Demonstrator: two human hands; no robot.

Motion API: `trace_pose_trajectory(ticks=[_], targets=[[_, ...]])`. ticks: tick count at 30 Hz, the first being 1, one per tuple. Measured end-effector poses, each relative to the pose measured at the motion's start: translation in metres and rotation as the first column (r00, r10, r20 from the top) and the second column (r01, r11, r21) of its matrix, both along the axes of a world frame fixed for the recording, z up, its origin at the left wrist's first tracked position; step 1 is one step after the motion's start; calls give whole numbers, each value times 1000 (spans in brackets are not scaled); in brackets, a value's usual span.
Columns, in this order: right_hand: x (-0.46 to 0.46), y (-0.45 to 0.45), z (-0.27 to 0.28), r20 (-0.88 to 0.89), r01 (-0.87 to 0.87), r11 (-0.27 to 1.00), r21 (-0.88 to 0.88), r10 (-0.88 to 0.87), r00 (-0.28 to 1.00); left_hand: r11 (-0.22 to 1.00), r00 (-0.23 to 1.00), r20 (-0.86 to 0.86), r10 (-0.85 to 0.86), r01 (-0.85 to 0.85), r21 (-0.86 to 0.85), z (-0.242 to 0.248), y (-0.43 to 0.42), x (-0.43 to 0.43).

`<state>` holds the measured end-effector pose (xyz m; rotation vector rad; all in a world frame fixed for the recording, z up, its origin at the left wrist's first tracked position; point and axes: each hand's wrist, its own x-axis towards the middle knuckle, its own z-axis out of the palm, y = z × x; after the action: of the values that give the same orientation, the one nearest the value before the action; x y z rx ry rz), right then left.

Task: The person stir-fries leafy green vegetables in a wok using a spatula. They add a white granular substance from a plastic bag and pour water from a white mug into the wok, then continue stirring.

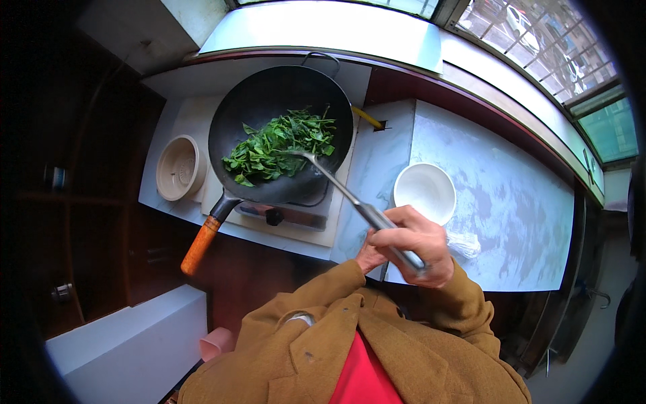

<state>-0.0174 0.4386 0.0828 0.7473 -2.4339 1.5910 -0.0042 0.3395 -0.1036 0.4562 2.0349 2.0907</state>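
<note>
My right hand (418, 245) grips the handle of a long metal spatula (340, 188). Its head reaches into a heap of green leafy vegetables (282, 144) in a black wok (237, 108). The wok sits on a gas stove (303, 214), and its orange wooden handle (200, 246) points towards me on the left. Partly hidden behind the right hand, my left hand (371, 255) is close to the counter's front edge; its fingers are covered, so I cannot see whether it holds anything.
A white bowl (425, 189) stands right of the stove, with a crumpled clear plastic bag (463, 244) near it. Left of the wok is a beige plastic basin (177, 169). A yellow gas hose (367, 117) runs into the counter (509, 202). Barred windows (540, 45) line the back.
</note>
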Motion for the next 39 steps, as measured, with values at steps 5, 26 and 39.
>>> trace_pose_trajectory(ticks=[5,26,39], targets=[[-14,-20,-18,130,-271,949,160,252,959,996,999,0,-44,44,-74,-15,2,0],[-133,-17,30,179,413,910,15,-409,895,802,893,-391,224,-397,-446,100,-207,-10],[-133,-68,21,169,86,993,-85,-70,983,662,801,-42,598,-523,-537,101,-353,22]])
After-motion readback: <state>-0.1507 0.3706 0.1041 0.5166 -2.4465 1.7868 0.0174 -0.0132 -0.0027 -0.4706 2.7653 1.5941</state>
